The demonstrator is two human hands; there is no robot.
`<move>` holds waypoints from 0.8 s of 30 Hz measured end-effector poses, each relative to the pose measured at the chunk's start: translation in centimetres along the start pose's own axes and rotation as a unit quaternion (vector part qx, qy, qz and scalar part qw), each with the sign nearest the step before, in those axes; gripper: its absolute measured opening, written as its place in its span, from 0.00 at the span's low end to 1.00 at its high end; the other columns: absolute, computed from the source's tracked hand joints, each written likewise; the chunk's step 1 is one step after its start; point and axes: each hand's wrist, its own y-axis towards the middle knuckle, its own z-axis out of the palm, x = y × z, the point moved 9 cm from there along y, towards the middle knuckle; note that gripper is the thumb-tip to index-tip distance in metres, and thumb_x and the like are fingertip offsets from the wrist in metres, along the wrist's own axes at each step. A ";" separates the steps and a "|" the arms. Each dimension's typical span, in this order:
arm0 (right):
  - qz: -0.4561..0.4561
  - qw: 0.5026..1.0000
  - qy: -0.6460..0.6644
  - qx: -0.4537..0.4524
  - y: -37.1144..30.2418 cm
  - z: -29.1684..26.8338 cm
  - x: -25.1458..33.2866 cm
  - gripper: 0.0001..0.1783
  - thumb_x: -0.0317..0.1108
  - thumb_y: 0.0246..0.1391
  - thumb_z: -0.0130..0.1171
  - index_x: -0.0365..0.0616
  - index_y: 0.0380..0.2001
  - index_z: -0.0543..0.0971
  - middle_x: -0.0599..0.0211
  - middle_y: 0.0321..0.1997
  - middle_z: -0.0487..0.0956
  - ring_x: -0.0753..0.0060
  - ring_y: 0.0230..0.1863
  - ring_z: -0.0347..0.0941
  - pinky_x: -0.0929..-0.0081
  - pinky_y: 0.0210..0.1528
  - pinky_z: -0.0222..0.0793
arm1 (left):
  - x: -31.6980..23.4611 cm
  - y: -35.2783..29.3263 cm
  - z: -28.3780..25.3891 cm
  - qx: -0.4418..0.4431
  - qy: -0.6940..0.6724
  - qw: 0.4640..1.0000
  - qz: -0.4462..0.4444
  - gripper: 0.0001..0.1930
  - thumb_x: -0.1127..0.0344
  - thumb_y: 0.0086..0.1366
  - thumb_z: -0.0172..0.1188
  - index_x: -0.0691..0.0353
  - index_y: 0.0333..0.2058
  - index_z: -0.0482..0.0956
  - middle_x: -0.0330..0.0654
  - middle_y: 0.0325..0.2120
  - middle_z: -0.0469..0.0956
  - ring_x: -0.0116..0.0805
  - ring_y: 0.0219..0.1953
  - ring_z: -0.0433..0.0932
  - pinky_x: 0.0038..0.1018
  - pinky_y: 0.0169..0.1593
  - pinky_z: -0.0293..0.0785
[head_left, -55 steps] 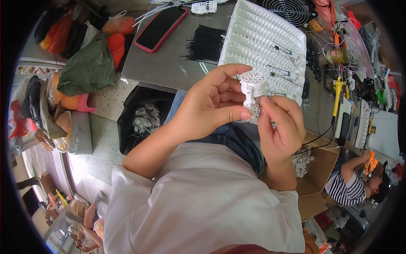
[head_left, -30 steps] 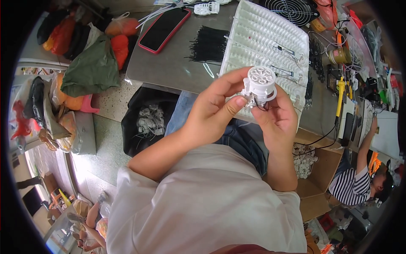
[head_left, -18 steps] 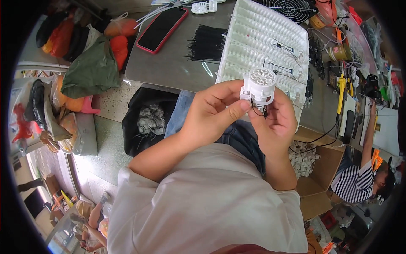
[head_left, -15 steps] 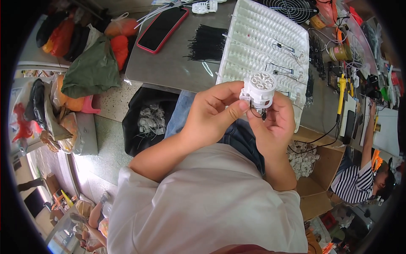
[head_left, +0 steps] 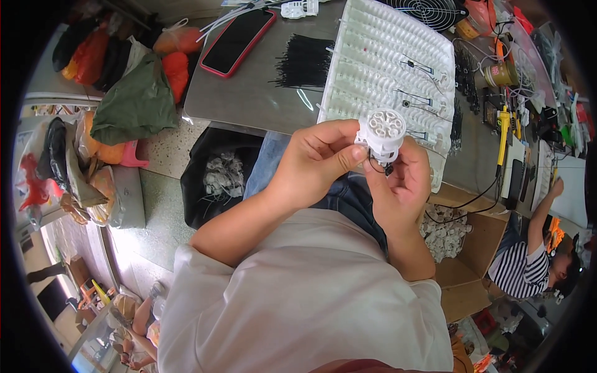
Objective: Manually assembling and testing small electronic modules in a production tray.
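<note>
The person's white housing [head_left: 384, 133] is up between the two hands, just over the near edge of the white tray [head_left: 367, 68], with its round, holed top turned toward the face. The left hand [head_left: 311, 163] pinches its lower left side between thumb and forefinger, the other fingers folded in behind. The right hand [head_left: 401, 184] closes on it from the lower right, thumb in front and fingers curled behind. A short black wire [head_left: 375, 165] loops beneath the housing to a small black piece [head_left: 388, 168] by the right thumb; whether that thumb also traps the wire is hard to tell, since the tips crowd together there. For close handling like this, the left pinch seems best as the steady anchor, firm on the solid side wall and light enough not to flex thin plastic. The right fingers would do the finer work, guiding the wire by small moves and leaving its loop slack, so that nothing tugs or gets nipped under an edge. Tilting the underside a little toward the eyes would help, as the top hides much of it. Beyond, on the table [head_left: 249, 102], black wires [head_left: 303, 61] lie left of the tray, near a phone [head_left: 238, 45].
</note>
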 end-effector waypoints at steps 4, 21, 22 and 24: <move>-0.020 0.998 -0.046 0.030 0.6 0.0 0.7 0.25 0.15 0.52 0.65 0.33 0.54 0.75 0.57 0.49 0.78 0.67 0.48 0.75 0.71 0.54 0.70 | -0.5 0.0 0.2 0.037 -0.040 0.998 0.034 0.15 0.75 0.72 0.59 0.70 0.56 0.77 0.42 0.47 0.82 0.30 0.49 0.80 0.28 0.54 0.77; -0.024 0.992 -0.114 0.047 1.6 0.4 1.5 0.23 0.22 0.55 0.65 0.34 0.55 0.78 0.56 0.43 0.81 0.63 0.42 0.78 0.71 0.45 0.72 | -1.5 1.0 -0.7 0.067 0.063 0.993 0.077 0.14 0.75 0.67 0.65 0.69 0.51 0.80 0.42 0.49 0.77 0.32 0.50 0.79 0.29 0.53 0.80; -0.004 0.990 -0.119 0.075 1.4 0.5 1.1 0.23 0.24 0.58 0.65 0.31 0.57 0.76 0.57 0.50 0.81 0.68 0.49 0.78 0.73 0.54 0.72 | -1.4 1.0 -0.6 0.060 0.056 0.994 0.075 0.14 0.75 0.67 0.65 0.69 0.51 0.80 0.41 0.49 0.77 0.32 0.50 0.79 0.29 0.53 0.81; 0.000 0.991 -0.116 0.071 1.3 0.3 0.9 0.23 0.23 0.58 0.65 0.31 0.56 0.76 0.57 0.49 0.81 0.69 0.48 0.78 0.73 0.53 0.72 | -1.2 0.8 -0.7 0.042 0.073 0.994 0.070 0.15 0.75 0.67 0.65 0.69 0.51 0.80 0.41 0.49 0.77 0.32 0.50 0.79 0.29 0.53 0.80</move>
